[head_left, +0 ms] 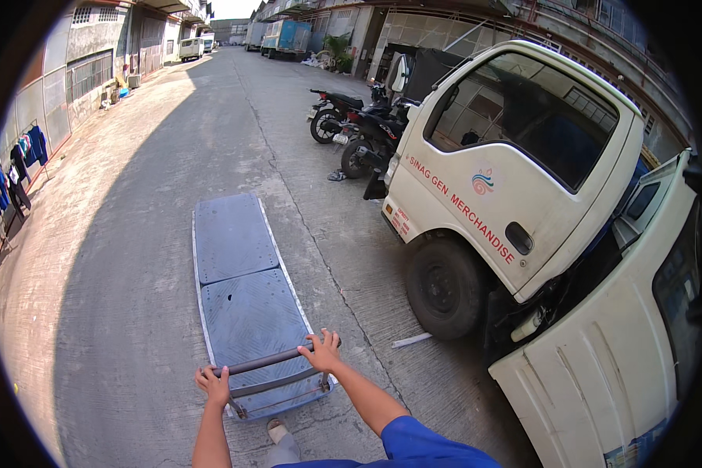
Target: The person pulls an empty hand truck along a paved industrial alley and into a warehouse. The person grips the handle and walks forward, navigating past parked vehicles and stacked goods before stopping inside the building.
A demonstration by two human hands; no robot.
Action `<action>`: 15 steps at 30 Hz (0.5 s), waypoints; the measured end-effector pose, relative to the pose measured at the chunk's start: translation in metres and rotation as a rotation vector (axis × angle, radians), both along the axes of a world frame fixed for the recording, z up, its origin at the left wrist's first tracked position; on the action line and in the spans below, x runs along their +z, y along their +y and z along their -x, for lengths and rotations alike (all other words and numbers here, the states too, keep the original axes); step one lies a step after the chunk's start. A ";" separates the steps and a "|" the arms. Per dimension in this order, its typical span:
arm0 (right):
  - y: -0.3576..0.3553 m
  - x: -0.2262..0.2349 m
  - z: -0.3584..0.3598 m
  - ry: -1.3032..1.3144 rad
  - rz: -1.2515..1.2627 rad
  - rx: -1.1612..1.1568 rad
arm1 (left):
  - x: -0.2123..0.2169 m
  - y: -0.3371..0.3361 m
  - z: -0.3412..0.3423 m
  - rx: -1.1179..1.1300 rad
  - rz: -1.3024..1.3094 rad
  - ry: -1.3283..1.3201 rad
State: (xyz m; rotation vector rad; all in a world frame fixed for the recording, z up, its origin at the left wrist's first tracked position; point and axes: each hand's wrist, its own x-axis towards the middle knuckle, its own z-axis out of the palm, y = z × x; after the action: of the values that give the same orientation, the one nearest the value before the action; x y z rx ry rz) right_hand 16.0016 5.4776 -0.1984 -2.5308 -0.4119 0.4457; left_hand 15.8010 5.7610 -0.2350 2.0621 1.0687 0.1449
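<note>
"Grey concrete first?"
"Yes, a long lane (156,226), running from near to far. Bright sun on the left."
"Next biggest?"
"White truck (522,195) on the right. Nearer, just beside it, another white vehicle (600,374). Farther off, past the truck, black motorbikes (370,136)."
"Then?"
"Blue flat cart (249,304), low down in the near middle, apart from the truck, far end pointing up the lane."
"Held where?"
"By a dark bar (269,361) at the near end. Left hand (213,384) on the bar's left end, right hand (321,353) on the right end."
"Wide or tight?"
"Bent over the bar, both hands holding on. No telling how hard."
"Which step, then?"
"Pushing or steering, most likely. Next, probably a steady, straight push, well clear of the truck."
"Smallest?"
"Dark spot (230,297), maybe a hole, in the cart's near panel."
</note>
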 end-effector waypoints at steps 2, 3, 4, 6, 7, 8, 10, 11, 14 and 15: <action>0.037 0.002 -0.052 0.018 0.047 -0.016 | 0.003 0.041 -0.059 0.017 0.010 -0.038; 0.060 0.004 -0.078 0.036 0.055 -0.026 | 0.005 0.063 -0.086 0.021 0.004 -0.048; 0.080 0.006 -0.103 0.055 0.063 -0.036 | 0.007 0.082 -0.110 0.004 0.007 -0.041; 0.116 0.011 -0.153 0.083 0.062 -0.019 | 0.010 0.120 -0.160 -0.032 0.001 -0.034; 0.136 0.014 -0.180 0.093 0.056 -0.009 | 0.012 0.142 -0.185 -0.029 0.002 -0.034; 0.155 0.015 -0.203 0.067 0.050 -0.012 | 0.013 0.162 -0.209 -0.027 0.004 -0.034; 0.188 0.010 -0.249 0.012 0.046 -0.021 | 0.009 0.194 -0.261 -0.015 -0.035 -0.032; 0.208 0.010 -0.279 0.012 0.021 -0.017 | 0.009 0.218 -0.292 -0.014 -0.046 -0.057; 0.258 0.007 -0.348 0.023 -0.012 0.006 | -0.004 0.268 -0.357 0.027 -0.066 -0.077; 0.275 0.007 -0.376 0.017 -0.003 0.008 | -0.003 0.284 -0.385 0.030 -0.066 -0.068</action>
State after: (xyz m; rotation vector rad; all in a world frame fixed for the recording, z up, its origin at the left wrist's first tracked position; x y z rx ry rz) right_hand 16.3773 5.7528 -0.1911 -2.5216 -0.4160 0.4696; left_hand 16.1864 6.0455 -0.2385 2.0855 1.0663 0.2672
